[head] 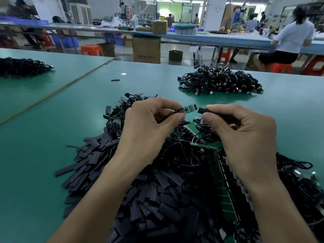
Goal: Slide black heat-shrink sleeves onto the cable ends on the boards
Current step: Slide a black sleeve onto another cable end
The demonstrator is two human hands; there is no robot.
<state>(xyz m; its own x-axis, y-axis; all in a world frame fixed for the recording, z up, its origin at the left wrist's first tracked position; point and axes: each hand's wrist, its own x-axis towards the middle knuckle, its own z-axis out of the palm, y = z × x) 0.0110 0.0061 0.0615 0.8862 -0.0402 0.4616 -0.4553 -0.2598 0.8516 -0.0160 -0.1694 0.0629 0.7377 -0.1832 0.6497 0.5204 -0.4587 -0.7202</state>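
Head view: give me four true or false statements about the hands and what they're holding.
1. The left hand pinches a small green board. True.
2. The right hand holds a black sleeve. True.
3. The sleeve already covers the board. False: a gap lies between them.
4. The sleeve pile lies on a red table. False: the table is green.

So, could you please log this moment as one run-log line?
left hand: pinches small green board | right hand: pinches black sleeve | sleeve not yet on board
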